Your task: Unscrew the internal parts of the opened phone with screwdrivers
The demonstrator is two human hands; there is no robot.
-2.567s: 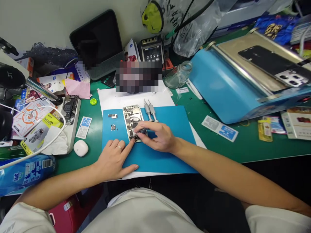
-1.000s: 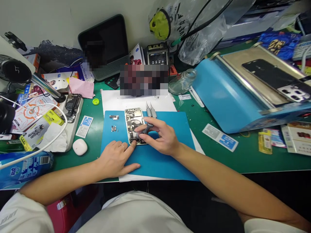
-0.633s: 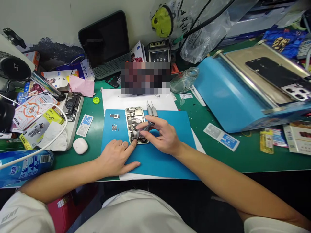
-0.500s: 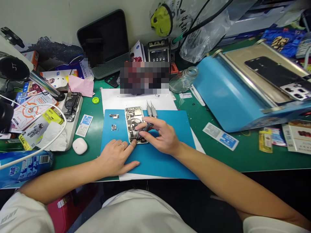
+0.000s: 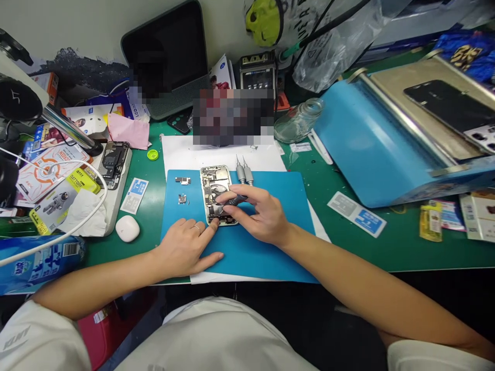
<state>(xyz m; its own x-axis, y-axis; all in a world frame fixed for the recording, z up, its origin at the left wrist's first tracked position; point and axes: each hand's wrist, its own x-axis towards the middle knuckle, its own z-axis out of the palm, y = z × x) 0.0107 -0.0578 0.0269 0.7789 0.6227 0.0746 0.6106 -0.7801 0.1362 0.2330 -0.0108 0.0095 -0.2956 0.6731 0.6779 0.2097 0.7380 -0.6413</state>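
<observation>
An opened phone (image 5: 214,191) lies on the blue mat (image 5: 251,263), its inner boards and a round coil-like part exposed. My left hand (image 5: 189,246) rests on the mat, its index finger stretched to the phone's bottom edge and its thumb held apart; it grips nothing. Over the phone's lower right side, my right hand (image 5: 265,214) pinches a dark-handled screwdriver (image 5: 238,199), whose tip is hidden by the fingers. Beyond it lie two grey screwdrivers (image 5: 244,174). Left of the phone are a small metal-and-black part (image 5: 183,181) and a small circuit piece (image 5: 182,199).
A blue machine (image 5: 356,139) with metal bars stands at the right, near a glass jar (image 5: 297,121). At left are a white rounded case (image 5: 127,228), another opened phone (image 5: 115,162), boxes and a white cable (image 5: 91,216). A dark-screened device (image 5: 166,51) leans against the wall.
The view has shifted slightly. Both hands keep nearly the same place at the phone, the right one still pinching the screwdriver.
</observation>
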